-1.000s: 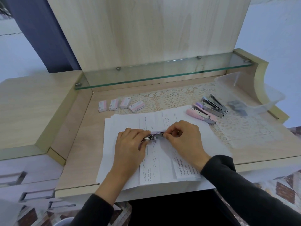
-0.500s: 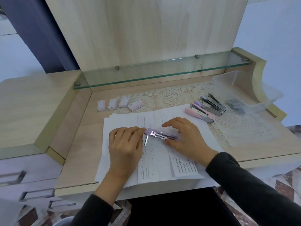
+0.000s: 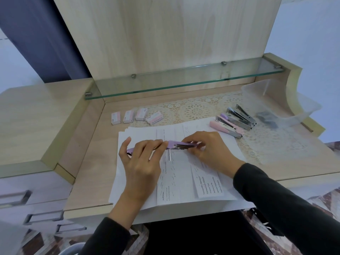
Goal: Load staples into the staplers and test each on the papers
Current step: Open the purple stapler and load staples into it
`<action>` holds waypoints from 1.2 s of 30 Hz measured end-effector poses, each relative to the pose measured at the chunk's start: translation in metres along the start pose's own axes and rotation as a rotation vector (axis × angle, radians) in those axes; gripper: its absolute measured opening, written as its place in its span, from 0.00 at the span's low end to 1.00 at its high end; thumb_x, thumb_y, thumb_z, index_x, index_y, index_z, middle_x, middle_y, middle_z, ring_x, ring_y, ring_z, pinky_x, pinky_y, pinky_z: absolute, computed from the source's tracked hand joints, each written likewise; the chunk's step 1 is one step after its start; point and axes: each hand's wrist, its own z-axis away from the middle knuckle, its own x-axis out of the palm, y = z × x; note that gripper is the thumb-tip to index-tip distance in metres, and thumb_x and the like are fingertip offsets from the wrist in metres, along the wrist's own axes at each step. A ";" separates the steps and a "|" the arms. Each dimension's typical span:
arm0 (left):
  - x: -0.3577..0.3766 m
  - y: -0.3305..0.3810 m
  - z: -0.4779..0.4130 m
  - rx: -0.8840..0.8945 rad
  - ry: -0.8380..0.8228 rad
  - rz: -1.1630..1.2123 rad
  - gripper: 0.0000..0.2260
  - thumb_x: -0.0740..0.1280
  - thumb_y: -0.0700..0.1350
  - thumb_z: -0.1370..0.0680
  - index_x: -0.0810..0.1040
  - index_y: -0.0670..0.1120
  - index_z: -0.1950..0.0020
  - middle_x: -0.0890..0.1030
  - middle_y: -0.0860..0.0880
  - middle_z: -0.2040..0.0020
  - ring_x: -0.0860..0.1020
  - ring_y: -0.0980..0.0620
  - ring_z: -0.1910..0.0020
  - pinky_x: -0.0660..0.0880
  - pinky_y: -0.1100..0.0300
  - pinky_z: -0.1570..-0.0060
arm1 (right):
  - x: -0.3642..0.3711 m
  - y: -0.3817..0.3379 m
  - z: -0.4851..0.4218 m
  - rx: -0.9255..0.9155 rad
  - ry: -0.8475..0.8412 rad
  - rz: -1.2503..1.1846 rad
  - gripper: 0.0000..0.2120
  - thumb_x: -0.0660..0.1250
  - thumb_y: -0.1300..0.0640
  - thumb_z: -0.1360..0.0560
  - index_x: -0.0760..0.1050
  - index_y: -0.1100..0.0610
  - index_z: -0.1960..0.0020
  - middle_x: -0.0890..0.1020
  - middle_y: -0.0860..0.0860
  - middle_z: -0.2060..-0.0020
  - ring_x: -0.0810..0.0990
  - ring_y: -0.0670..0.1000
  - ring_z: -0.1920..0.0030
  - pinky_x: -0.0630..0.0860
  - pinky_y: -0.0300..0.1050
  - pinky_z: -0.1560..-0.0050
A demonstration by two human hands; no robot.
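The left hand's [image 3: 141, 162] fingers [image 3: 150, 146] curl down over the left half of the purple stapler [image 3: 181, 144], thumb splayed out to the side. The right hand's [image 3: 209, 153] fingers [image 3: 191, 139] pinch its right end, so both hands have hold of it and neither is free. The stapler lies between them with its long axis running left to right, just above the papers [image 3: 184, 183] spread at the front of the bench [image 3: 88, 162]. It seems folded open at the hinge: a lilac cover shows at the left under the knuckles, a bright metal channel faces the right hand, and a thin metal rod [image 3: 170, 155] hangs from the middle toward the person. Whether staples already sit in the channel cannot be told. The staple boxes [image 3: 137, 116] stand in a row beyond and to the left, so the left hand looks the nearer one to fetch a strip. The other staplers [image 3: 233, 120] lie bunched beyond the right hand, well apart from the boxes.
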 end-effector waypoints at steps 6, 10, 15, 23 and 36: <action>0.004 -0.003 0.002 -0.004 -0.076 0.003 0.11 0.71 0.34 0.31 0.83 0.45 0.51 0.83 0.49 0.56 0.74 0.53 0.54 0.57 0.49 0.36 | -0.007 0.000 -0.006 0.075 -0.087 -0.008 0.12 0.64 0.64 0.27 0.80 0.54 0.47 0.83 0.50 0.52 0.77 0.48 0.58 0.69 0.29 0.61; 0.006 -0.004 0.002 -0.003 -0.110 0.006 0.10 0.71 0.36 0.30 0.83 0.46 0.50 0.83 0.49 0.56 0.77 0.50 0.57 0.57 0.50 0.36 | -0.008 -0.003 -0.004 0.055 -0.109 -0.030 0.10 0.68 0.60 0.30 0.80 0.56 0.49 0.81 0.49 0.59 0.74 0.43 0.64 0.68 0.29 0.64; 0.007 -0.005 0.002 -0.017 -0.139 0.050 0.10 0.71 0.38 0.30 0.82 0.45 0.50 0.83 0.49 0.57 0.79 0.49 0.59 0.57 0.50 0.37 | 0.002 -0.003 -0.009 0.107 -0.031 0.043 0.11 0.72 0.48 0.33 0.81 0.55 0.56 0.83 0.51 0.61 0.78 0.50 0.61 0.74 0.47 0.59; 0.010 -0.006 0.003 -0.056 -0.150 0.101 0.08 0.68 0.40 0.28 0.82 0.46 0.51 0.83 0.51 0.57 0.76 0.51 0.57 0.56 0.50 0.35 | 0.001 -0.001 -0.013 0.152 -0.054 -0.044 0.07 0.72 0.52 0.32 0.82 0.55 0.57 0.83 0.50 0.60 0.76 0.48 0.62 0.72 0.42 0.59; 0.010 -0.006 0.003 -0.097 -0.231 0.139 0.10 0.63 0.45 0.27 0.82 0.45 0.52 0.83 0.50 0.58 0.79 0.50 0.59 0.55 0.52 0.36 | 0.004 0.011 -0.005 -0.009 0.051 -0.091 0.09 0.69 0.67 0.34 0.79 0.54 0.64 0.81 0.51 0.58 0.73 0.40 0.65 0.68 0.29 0.64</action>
